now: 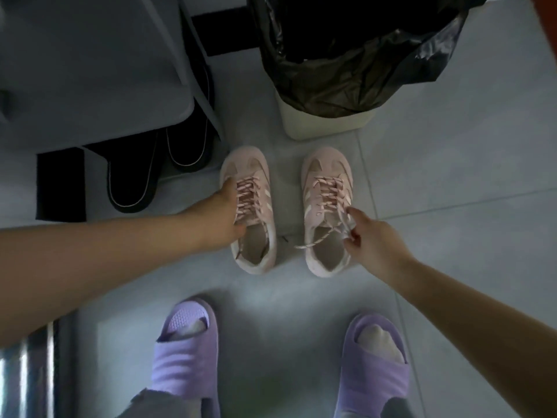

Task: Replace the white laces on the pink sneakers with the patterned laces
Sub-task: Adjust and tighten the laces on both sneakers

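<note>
Down at the bottom of the frame, two purple slides (pixel 184 354) planted on the grey tile floor (pixel 452 176), with a wide open strip of tile between them and the shoes above. Centre frame, the pink pair stands side by side, toes pointing up the picture, a narrow lane of floor between them. The left hand (pixel 221 214) grips the left-of-centre sneaker (pixel 256 236), fingers curled along its outer edge, thumb hooked in at the opening. Patterned laces (pixel 247 197) run up its eyelets. Over on the right-of-centre sneaker (pixel 316 206), the right hand (pixel 372 238) pinches the loose lace ends (pixel 346 221) at the shoe's outer rim, and one tail trails across the opening towards the gap. It's tight above: a white bin (pixel 319 122) with a black bag sits just past the toes, and black slippers (pixel 135 179) crowd the upper left under a grey ledge (pixel 90 70). Roomy tile on the right.
</note>
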Demonstrator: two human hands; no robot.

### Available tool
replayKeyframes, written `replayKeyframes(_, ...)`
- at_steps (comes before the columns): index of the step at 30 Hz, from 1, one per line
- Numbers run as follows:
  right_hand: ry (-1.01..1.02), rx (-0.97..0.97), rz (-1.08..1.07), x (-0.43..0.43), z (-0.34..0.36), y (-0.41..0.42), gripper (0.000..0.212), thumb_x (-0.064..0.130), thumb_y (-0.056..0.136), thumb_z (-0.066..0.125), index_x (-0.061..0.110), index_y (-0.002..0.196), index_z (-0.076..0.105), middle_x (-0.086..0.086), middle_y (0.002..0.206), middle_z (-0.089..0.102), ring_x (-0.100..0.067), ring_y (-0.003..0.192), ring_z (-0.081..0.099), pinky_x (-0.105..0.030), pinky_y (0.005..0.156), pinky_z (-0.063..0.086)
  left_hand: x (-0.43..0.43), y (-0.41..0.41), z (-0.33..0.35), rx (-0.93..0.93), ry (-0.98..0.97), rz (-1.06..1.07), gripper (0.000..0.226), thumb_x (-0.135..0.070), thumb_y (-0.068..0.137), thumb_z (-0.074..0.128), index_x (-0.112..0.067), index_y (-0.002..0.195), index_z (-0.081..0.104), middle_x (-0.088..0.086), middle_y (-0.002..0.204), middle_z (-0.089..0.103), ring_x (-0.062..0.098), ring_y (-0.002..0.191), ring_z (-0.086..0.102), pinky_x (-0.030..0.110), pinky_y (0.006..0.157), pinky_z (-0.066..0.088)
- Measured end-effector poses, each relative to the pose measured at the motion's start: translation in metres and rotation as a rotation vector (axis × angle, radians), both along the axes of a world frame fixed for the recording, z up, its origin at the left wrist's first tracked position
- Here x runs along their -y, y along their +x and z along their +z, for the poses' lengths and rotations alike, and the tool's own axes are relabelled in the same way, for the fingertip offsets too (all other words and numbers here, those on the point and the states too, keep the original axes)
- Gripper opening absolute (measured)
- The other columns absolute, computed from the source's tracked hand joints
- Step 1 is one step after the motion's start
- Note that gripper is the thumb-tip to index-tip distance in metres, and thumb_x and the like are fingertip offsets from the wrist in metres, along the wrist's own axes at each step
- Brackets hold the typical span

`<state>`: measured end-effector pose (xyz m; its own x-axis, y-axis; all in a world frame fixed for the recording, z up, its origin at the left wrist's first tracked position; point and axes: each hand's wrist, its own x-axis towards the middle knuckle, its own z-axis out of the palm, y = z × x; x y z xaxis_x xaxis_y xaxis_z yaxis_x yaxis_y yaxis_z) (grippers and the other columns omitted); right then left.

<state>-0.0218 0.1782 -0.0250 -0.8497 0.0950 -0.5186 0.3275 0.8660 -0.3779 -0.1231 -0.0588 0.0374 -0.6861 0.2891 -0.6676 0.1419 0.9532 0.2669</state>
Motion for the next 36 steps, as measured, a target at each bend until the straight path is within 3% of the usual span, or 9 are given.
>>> replayKeyframes(4, -0.157, -0.124, -0.095, 0.019, 0.002, 0.006, 0.053, 0.015, 0.09, 0.052, 0.026, 0.14, 0.036, -0.012, 0.107, 0.066, -0.028, 0.088, 0.063, -0.025, 0.069, 0.04, -0.047, -0.004, 0.003, -0.076, 0.342, 0.047, 0.062, -0.018, 0.084, 0.062, -0.013, 0.136, 0.029, 0.0, 0.094, 0.052, 0.018, 0.083, 0.054, 0.025, 0.074, 0.04)
replayKeyframes(9, -0.232, -0.062, -0.085, 0.028, 0.001, 0.009, 0.049, 0.021, 0.085, 0.058, 0.034, 0.131, 0.047, -0.005, 0.101, 0.069, -0.028, 0.09, 0.063, -0.027, 0.073, 0.045, -0.088, 0.008, -0.051, -0.163, 0.246, 0.355, 0.052, -0.022, 0.081, 0.066, -0.009, 0.125, 0.042, 0.012, 0.12, 0.052, 0.03, 0.108, 0.051, 0.036, 0.093, 0.041)
replayKeyframes(12, -0.215, -0.013, -0.117, 0.018, 0.004, -0.007, 0.033, 0.041, 0.085, 0.058, 0.031, 0.116, 0.056, 0.005, 0.093, 0.067, -0.02, 0.09, 0.063, -0.027, 0.074, 0.047, -0.09, 0.018, -0.063, -0.305, 0.314, 0.53, 0.035, -0.013, 0.082, 0.063, -0.012, 0.114, 0.05, 0.009, 0.115, 0.056, 0.027, 0.106, 0.052, 0.036, 0.094, 0.04)
replayKeyframes(14, -0.225, -0.117, -0.131, 0.01, 0.001, -0.026, 0.024, 0.038, 0.088, 0.055, 0.024, 0.107, 0.06, 0.005, 0.09, 0.06, -0.02, 0.086, 0.062, -0.027, 0.071, 0.045, -0.084, 0.022, -0.063, -0.308, 0.392, 0.57, 0.022, -0.012, 0.084, 0.061, -0.015, 0.104, 0.051, 0.006, 0.106, 0.058, 0.024, 0.098, 0.054, 0.035, 0.09, 0.043)
replayKeyframes(18, -0.193, -0.211, 0.0, 0.009, 0.002, -0.063, 0.015, 0.026, 0.089, 0.057, 0.017, 0.097, 0.064, -0.001, 0.096, 0.061, -0.016, 0.071, 0.052, -0.024, 0.065, 0.036, -0.07, 0.021, -0.067, -0.242, 0.377, 0.512, 0.007, -0.019, 0.089, 0.056, -0.022, 0.09, 0.049, 0.002, 0.1, 0.058, 0.019, 0.088, 0.055, 0.029, 0.081, 0.043)
replayKeyframes(24, -0.104, -0.119, 0.096, 0.026, -0.003, -0.082, 0.015, 0.023, 0.086, 0.059, 0.012, 0.096, 0.064, -0.007, 0.102, 0.066, -0.027, 0.094, 0.059, -0.027, 0.074, 0.04, -0.06, 0.011, -0.069, -0.178, 0.414, 0.391, 0.008, -0.02, 0.085, 0.058, -0.016, 0.081, 0.053, 0.006, 0.094, 0.057, 0.022, 0.082, 0.055, 0.028, 0.075, 0.042)
replayKeyframes(27, -0.096, -0.115, 0.087, 0.024, -0.006, -0.077, 0.015, 0.018, 0.089, 0.055, 0.008, 0.096, 0.062, -0.01, 0.1, 0.064, -0.028, 0.095, 0.057, -0.027, 0.069, 0.034, -0.05, 0.01, -0.073, -0.17, 0.431, 0.337, 0.011, -0.02, 0.087, 0.058, -0.016, 0.079, 0.052, 0.006, 0.093, 0.056, 0.019, 0.08, 0.052, 0.023, 0.072, 0.035)
replayKeyframes(30, -0.137, -0.115, 0.008, 0.021, -0.008, -0.069, 0.012, 0.015, 0.088, 0.056, 0.007, 0.094, 0.062, -0.011, 0.095, 0.065, -0.029, 0.09, 0.058, -0.031, 0.074, 0.041, -0.046, 0.008, -0.076, -0.176, 0.445, 0.312, 0.015, -0.02, 0.087, 0.058, -0.017, 0.075, 0.049, 0.006, 0.088, 0.056, 0.018, 0.078, 0.05, 0.021, 0.069, 0.031)
replayKeyframes(36, -0.219, -0.218, -0.056, 0.03, 0.003, -0.048, 0.009, 0.016, 0.083, 0.064, 0.013, 0.091, 0.063, -0.006, 0.095, 0.06, -0.026, 0.081, 0.062, -0.035, 0.076, 0.05, -0.053, 0.021, -0.056, -0.218, 0.533, 0.264, 0.014, -0.009, 0.087, 0.054, -0.019, 0.097, 0.058, 0.0, 0.109, 0.043, 0.013, 0.091, 0.048, 0.016, 0.084, 0.034)
